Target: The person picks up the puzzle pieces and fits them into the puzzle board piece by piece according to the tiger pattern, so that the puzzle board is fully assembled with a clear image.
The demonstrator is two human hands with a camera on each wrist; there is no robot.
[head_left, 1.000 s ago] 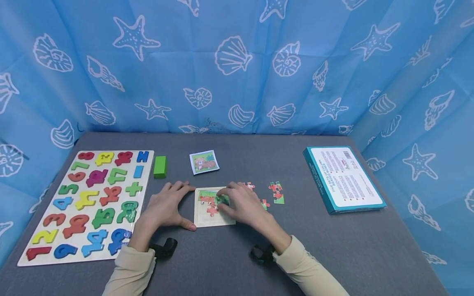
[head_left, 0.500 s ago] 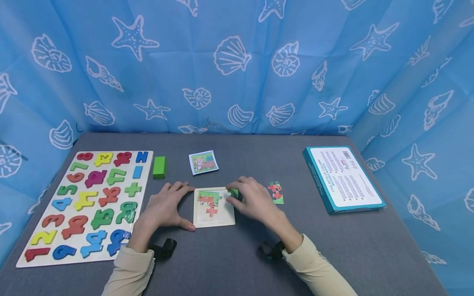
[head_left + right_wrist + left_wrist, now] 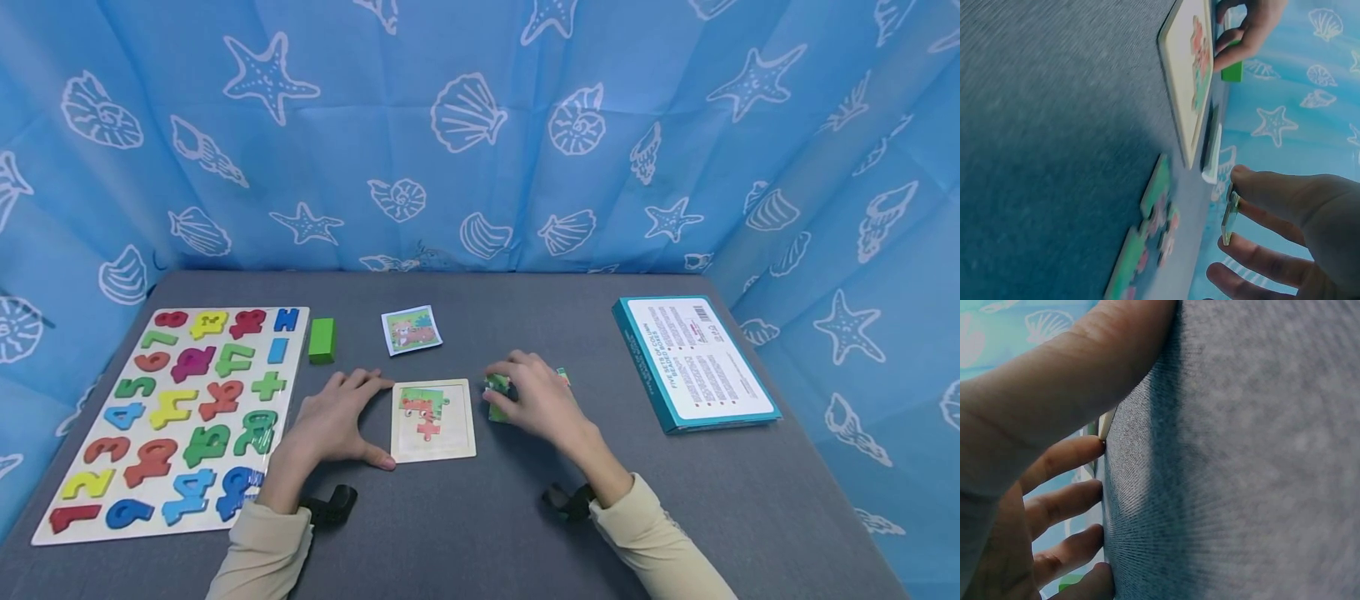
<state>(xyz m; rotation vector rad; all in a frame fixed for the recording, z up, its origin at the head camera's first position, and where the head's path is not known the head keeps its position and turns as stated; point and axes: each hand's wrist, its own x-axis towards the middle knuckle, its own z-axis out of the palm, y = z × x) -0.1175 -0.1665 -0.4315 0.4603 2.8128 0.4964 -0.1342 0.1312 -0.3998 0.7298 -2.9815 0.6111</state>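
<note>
A small wooden puzzle tray holds several joined red and green pieces in its upper left part. My left hand rests beside it, fingers spread, index fingertip and thumb touching its left corners. To the tray's right, my right hand hangs over loose pieces. In the right wrist view, that hand pinches a puzzle piece between thumb and fingers, above the table, with loose pieces lying below. The left wrist view shows the left hand's fingers on the tabletop.
A picture card lies behind the tray. At the left are a green block and a white number board with coloured numerals. A teal-edged box lies at the right, and a blue shell-print curtain hangs behind.
My right hand has moved right, from over the tray to over the loose pieces, carrying the pinched piece away from the tray. The left hand has stayed at the tray's left side.
</note>
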